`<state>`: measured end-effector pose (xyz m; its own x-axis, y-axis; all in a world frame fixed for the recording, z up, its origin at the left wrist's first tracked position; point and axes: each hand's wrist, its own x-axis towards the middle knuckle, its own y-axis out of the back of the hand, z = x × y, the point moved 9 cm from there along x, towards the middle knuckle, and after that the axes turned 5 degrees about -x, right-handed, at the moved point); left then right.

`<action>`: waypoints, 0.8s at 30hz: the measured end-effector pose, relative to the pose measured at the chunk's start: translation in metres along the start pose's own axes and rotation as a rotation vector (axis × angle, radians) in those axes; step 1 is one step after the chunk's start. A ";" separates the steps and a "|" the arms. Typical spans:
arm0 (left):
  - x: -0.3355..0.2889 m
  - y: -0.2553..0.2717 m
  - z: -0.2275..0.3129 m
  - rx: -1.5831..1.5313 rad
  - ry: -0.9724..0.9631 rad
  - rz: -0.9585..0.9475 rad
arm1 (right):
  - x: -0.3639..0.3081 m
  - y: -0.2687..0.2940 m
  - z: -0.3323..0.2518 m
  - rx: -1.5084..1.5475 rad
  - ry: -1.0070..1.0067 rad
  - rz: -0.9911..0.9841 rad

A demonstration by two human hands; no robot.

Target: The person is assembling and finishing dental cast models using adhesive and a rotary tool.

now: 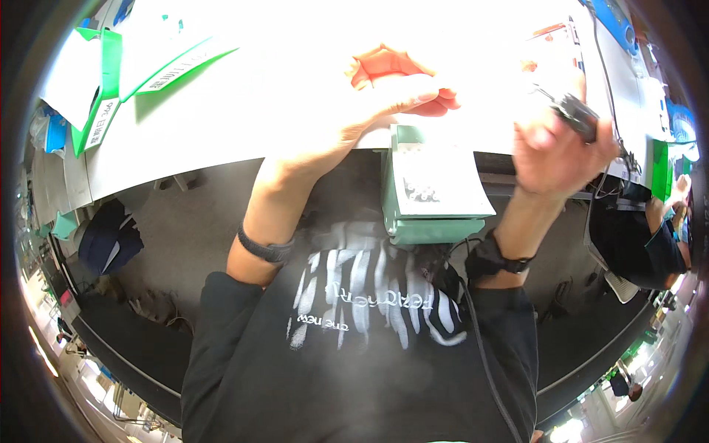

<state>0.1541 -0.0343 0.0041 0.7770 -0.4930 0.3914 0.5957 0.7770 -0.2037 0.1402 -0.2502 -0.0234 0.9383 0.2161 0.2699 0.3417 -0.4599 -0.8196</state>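
My left hand (402,88) is over the bright white table, its fingers curled and the thumb against the fingertips. Glare hides whatever may be between them. A black-handled tool with a thin metal shaft (577,117) is gripped in my right hand (554,151), which is slightly blurred and raised at the table's right side. Between my forearms a pale green bin (436,229) sits at the table's front edge. White paper (443,166) lines it, and several small metallic parts (422,192) lie on top.
Green-edged document holders (111,74) stand at the table's (207,133) far left. A dark cable (602,59) runs along the right, near a blue object (617,22). Another person (635,244) in dark clothing is at the right. A black cord (480,347) hangs over my shirt.
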 end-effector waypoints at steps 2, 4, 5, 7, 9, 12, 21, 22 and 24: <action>-0.001 0.002 -0.011 -0.115 0.143 0.060 | 0.019 -0.035 0.027 -0.004 0.018 -0.270; -0.004 0.002 -0.024 -0.229 0.289 0.108 | 0.014 -0.024 0.034 -0.172 0.105 -0.125; -0.004 0.000 -0.022 -0.175 0.264 0.074 | 0.010 -0.016 0.030 -0.280 0.113 -0.217; -0.004 0.001 -0.020 -0.127 0.236 0.047 | 0.010 -0.016 0.025 -0.390 0.110 -0.311; -0.006 0.002 -0.019 -0.064 0.234 -0.008 | 0.005 -0.008 0.034 -0.185 -0.041 -0.152; -0.007 -0.001 -0.029 -0.216 0.330 0.006 | 0.013 -0.025 0.035 -0.011 0.047 0.124; -0.003 0.000 -0.022 -0.226 0.218 0.028 | 0.011 -0.024 0.037 -0.239 0.164 -0.019; -0.004 -0.001 -0.024 -0.228 0.217 0.027 | 0.011 -0.021 0.034 -0.241 0.164 -0.018; -0.013 0.007 -0.042 -0.312 0.354 0.174 | 0.010 -0.021 0.036 -0.250 0.102 -0.075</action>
<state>0.1566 -0.0390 -0.0405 0.8596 -0.5109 0.0102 0.4413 0.7321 -0.5190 0.1409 -0.2068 -0.0218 0.9062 0.1755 0.3847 0.4007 -0.6472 -0.6485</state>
